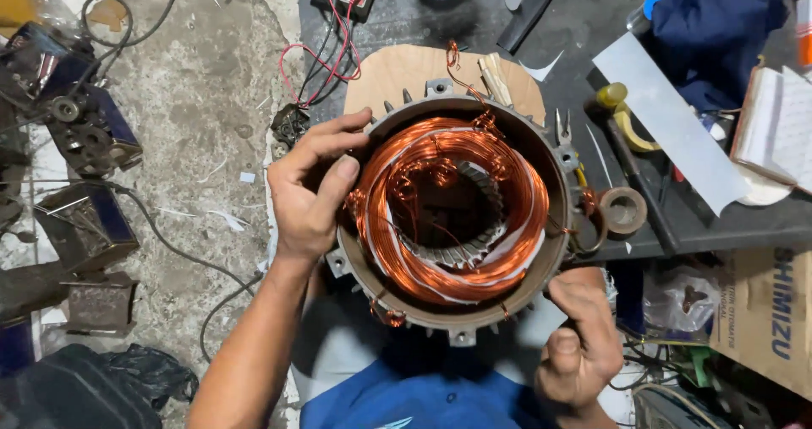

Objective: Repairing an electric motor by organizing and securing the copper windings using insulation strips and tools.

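A round grey motor stator housing [558,251] sits upright in the middle, facing me. Thick copper wire coils [423,268] ring its inside around a steel laminated core [474,247], with white insulation strips between them. My left hand [309,196] grips the housing's left rim, its thumb pressed on the copper coil. At the lower right rim my right hand [579,336] is closed, pinching what looks like a thin wire end; what it holds is not clearly visible.
A wooden board [397,70] lies under the stator on a dark workbench [575,32]. A tape roll [623,210], pliers, a white strip, a blue cloth [719,23] and a notebook are at right. Metal parts [76,133] litter the concrete floor at left. A cardboard box [765,311] stands at lower right.
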